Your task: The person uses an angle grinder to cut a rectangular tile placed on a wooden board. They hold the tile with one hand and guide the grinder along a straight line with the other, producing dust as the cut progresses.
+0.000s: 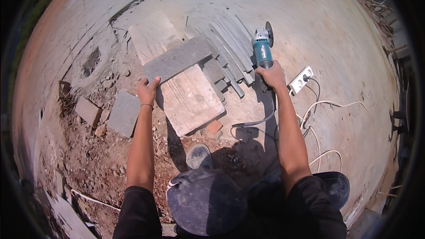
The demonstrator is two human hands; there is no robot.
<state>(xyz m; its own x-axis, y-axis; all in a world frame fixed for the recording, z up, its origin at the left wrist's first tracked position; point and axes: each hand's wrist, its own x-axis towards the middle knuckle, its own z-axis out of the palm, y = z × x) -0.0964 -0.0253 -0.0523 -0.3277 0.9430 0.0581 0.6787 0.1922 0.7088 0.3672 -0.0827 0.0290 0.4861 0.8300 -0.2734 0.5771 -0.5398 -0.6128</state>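
A long grey stone tile (181,59) lies slantwise across a pale, scored slab (190,102). My left hand (148,92) grips the tile's near left end, thumb on its top face and the other fingers at the edge. In my right hand (272,77) is the rear handle of a teal angle grinder (263,52). The grinder points away from me, its dark disc (269,34) upright and apart from the tile. Between the tile and the grinder, several thin grey stone strips (232,46) are bunched together, with shorter offcuts (214,71) at the tile's right end.
Right of my right hand lies a white power strip (301,80) with a plug in it. A pale cord (330,102) loops over the concrete. At left are a grey slab (123,113), a stone block (88,111) and rubble. An orange brick piece (214,126) sits before my foot.
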